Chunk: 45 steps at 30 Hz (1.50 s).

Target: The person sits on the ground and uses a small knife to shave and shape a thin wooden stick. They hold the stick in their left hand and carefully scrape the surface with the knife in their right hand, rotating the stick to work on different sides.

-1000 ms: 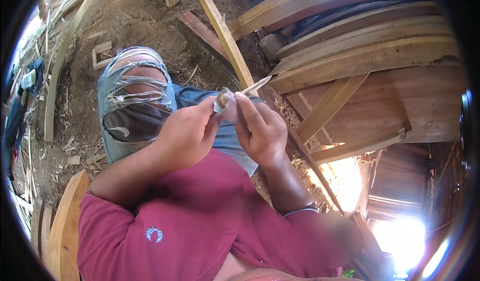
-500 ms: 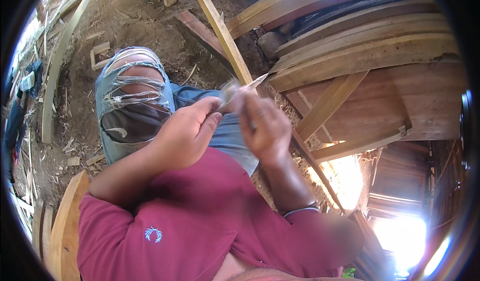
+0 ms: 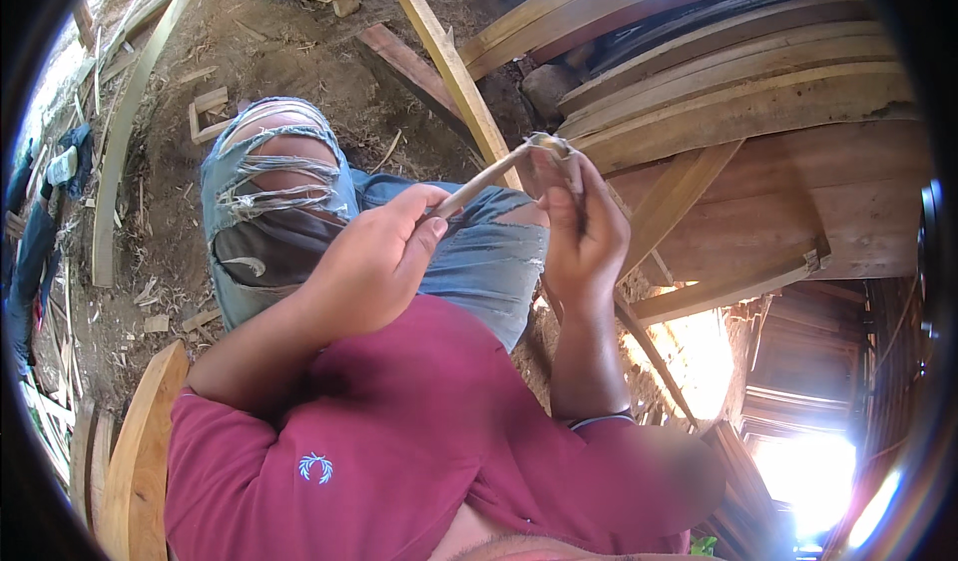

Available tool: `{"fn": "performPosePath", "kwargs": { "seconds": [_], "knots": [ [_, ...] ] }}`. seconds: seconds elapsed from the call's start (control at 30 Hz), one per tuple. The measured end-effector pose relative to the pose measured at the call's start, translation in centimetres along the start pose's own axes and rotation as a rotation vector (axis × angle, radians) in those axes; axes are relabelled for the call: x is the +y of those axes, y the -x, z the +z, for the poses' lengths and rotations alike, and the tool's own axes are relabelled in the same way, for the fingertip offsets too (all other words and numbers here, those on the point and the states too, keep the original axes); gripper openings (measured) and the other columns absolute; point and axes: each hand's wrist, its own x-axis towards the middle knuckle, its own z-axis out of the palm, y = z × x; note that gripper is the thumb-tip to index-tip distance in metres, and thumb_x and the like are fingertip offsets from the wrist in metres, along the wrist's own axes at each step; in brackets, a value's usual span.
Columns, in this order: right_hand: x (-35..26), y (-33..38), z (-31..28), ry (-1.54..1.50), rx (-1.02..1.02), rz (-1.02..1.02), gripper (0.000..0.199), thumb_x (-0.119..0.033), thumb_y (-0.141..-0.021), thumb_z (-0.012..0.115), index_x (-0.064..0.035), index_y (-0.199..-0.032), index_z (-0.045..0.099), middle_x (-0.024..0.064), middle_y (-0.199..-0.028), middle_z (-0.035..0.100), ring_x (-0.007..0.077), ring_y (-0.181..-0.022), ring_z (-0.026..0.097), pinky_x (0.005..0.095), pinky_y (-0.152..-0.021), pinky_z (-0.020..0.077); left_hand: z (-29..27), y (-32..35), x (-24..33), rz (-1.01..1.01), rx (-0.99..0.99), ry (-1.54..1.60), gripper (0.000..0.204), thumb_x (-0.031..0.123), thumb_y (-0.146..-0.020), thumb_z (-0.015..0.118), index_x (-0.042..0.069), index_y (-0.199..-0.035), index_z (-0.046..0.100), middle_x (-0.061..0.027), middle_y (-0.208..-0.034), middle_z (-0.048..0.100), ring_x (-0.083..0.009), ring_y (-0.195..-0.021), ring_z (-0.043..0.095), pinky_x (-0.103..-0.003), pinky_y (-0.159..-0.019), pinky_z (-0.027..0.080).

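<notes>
My left hand (image 3: 374, 257) is closed round the near end of a thin wooden stick (image 3: 489, 174), thumb laid along it. The stick slants up to the right, above my lap. At its far end, my right hand (image 3: 589, 227) pinches a small folded sheet (image 3: 572, 170) that looks like sandpaper, wrapped against the wood. That tip of the stick is partly hidden by the sheet and fingers. Beneath both hands are my legs in ripped blue jeans (image 3: 469, 272).
A long squared timber (image 3: 454, 72) lies just beyond my hands, beside a reddish plank (image 3: 411, 70). Stacked boards (image 3: 738, 117) fill the right side. A wooden piece (image 3: 145, 451) stands by my left elbow. Scraps and shavings litter the dirt floor (image 3: 279, 47).
My right hand has moved outward along the stick, up and to the right, away from my left hand. More of the stick now shows between them. The left hand keeps its grip.
</notes>
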Motion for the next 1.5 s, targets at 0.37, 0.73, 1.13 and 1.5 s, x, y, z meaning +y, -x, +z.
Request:
{"fn": "performPosePath", "kwargs": {
  "seconds": [0.37,0.73,1.13,1.5],
  "knots": [
    [0.4,1.6,-1.7,-0.723,-0.130,0.540,0.052,-0.046,-0.119,0.060,0.0021,-0.128,0.078,0.0071,-0.105,0.078,0.0100,-0.079,0.063,0.0267,-0.070,0.0500,0.0,-0.6,-0.7,-0.091,-0.052,0.516,0.029,0.022,-0.122,0.051,0.004,-0.143,0.057,0.0051,-0.092,0.049,-0.0039,-0.081,0.042,-0.023,-0.072,0.037],
    [-3.4,1.4,1.2,-0.424,-0.364,0.195,0.034,-0.012,-0.110,0.074,0.0029,-0.141,0.076,0.0120,-0.113,0.075,0.0200,-0.100,0.072,0.0343,-0.089,0.0584,0.3,-0.6,-1.2,-0.057,-0.029,0.702,0.035,0.010,-0.108,0.080,0.003,-0.137,0.060,0.0022,-0.108,0.065,-0.0011,-0.094,0.059,-0.020,-0.078,0.047],
    [-3.9,0.7,1.3,-0.451,-0.418,0.183,0.030,-0.010,-0.111,0.071,0.0017,-0.137,0.080,0.0156,-0.127,0.078,0.0209,-0.111,0.075,0.0352,-0.095,0.0599,0.8,-0.5,-1.5,0.058,0.026,0.884,0.033,0.004,-0.105,0.082,-0.002,-0.131,0.063,-0.0062,-0.122,0.074,-0.0103,-0.114,0.071,-0.026,-0.097,0.059],
    [-3.0,1.0,1.0,-0.461,-0.354,0.430,0.030,-0.017,-0.117,0.063,0.0045,-0.130,0.080,0.0092,-0.108,0.083,0.0137,-0.100,0.073,0.0296,-0.088,0.0564,0.3,-0.5,-1.5,-0.064,-0.001,0.667,0.040,-0.001,-0.101,0.077,-0.002,-0.138,0.062,-0.0052,-0.126,0.072,-0.0125,-0.122,0.068,-0.032,-0.106,0.055]
  ]
}}
